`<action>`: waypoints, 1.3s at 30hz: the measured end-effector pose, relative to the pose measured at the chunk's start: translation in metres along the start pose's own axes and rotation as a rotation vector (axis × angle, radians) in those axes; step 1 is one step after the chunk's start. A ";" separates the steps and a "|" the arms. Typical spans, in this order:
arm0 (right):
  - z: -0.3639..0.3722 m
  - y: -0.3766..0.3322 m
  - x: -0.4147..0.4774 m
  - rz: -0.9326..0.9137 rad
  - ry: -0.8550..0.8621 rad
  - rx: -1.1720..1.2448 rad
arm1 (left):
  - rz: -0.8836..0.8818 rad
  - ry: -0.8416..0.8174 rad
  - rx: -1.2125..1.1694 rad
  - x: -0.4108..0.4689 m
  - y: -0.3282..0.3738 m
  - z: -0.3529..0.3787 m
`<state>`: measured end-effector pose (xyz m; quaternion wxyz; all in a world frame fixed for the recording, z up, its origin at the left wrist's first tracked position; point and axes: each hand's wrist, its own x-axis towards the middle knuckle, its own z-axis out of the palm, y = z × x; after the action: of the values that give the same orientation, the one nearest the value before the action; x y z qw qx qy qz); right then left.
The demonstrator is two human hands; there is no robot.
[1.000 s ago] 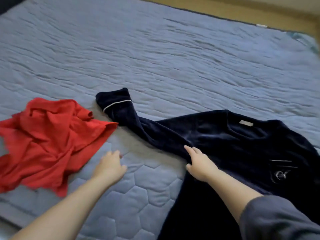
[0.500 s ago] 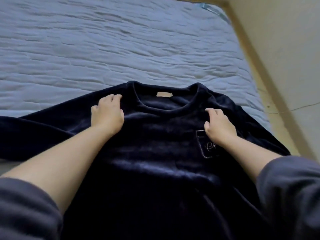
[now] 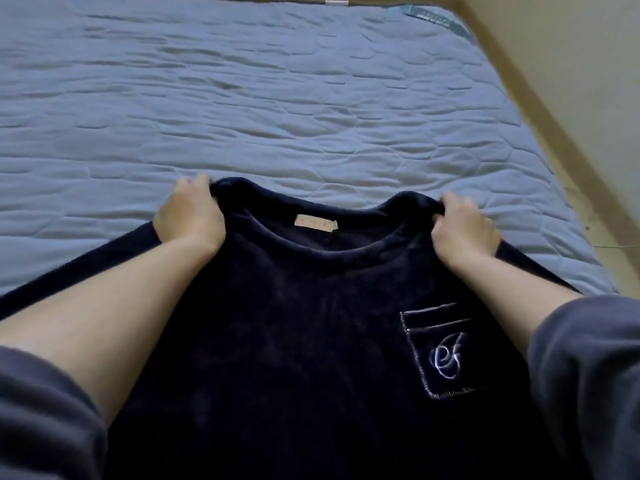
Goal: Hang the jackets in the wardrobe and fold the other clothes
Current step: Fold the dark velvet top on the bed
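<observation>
Folding step, navy velvet pyjama top [image 3: 311, 341] on quilted bed cover [image 3: 277, 98]; left hand [image 3: 188, 214] and right hand [image 3: 464, 226] grip its shoulders; next, probably: pull taut, fold sleeves inward.

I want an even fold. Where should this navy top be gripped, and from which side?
At both shoulders beside the neckline, reaching from the near side, as the left hand and right hand do. The navy top lies front up, collar away, so this probably keeps it square.
</observation>
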<state>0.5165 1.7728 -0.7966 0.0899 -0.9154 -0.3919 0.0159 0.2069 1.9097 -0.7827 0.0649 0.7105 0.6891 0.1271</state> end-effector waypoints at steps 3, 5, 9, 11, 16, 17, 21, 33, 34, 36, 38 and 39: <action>0.037 0.003 0.011 -0.107 0.223 -0.077 | 0.118 0.117 0.154 0.007 0.004 0.036; 0.052 0.006 0.026 -0.135 0.308 -0.087 | 0.148 0.203 0.183 0.016 0.004 0.056; 0.052 0.004 0.048 -0.222 0.191 -0.098 | 0.234 0.207 0.195 0.037 0.003 0.061; 0.047 0.006 0.060 -0.198 0.114 -0.044 | 0.226 0.168 0.164 0.040 0.003 0.063; 0.047 0.010 0.072 -0.101 0.122 0.025 | 0.178 0.208 0.025 0.048 0.000 0.066; 0.051 0.010 0.069 -0.094 0.172 0.015 | 0.181 0.227 0.007 0.048 -0.002 0.067; 0.053 0.002 0.065 -0.165 0.208 -0.112 | 0.249 0.258 0.012 0.047 -0.003 0.066; 0.036 -0.004 0.007 -0.093 -0.010 0.252 | 0.326 0.014 0.288 0.032 0.008 0.049; 0.032 -0.003 0.013 -0.068 -0.071 0.288 | 0.297 -0.051 0.248 0.031 0.009 0.042; 0.017 -0.001 0.022 -0.029 -0.213 0.440 | 0.281 -0.202 0.175 0.033 0.010 0.025; -0.002 -0.008 0.028 -0.008 -0.282 0.646 | 0.277 -0.283 0.111 0.040 0.009 0.002; -0.012 -0.010 0.031 -0.004 -0.232 0.684 | 0.257 -0.257 0.056 0.042 0.007 -0.009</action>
<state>0.5319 1.8001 -0.7821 0.3461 -0.8236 -0.3734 0.2499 0.2122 1.9505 -0.7685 0.1162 0.8046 0.5819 0.0233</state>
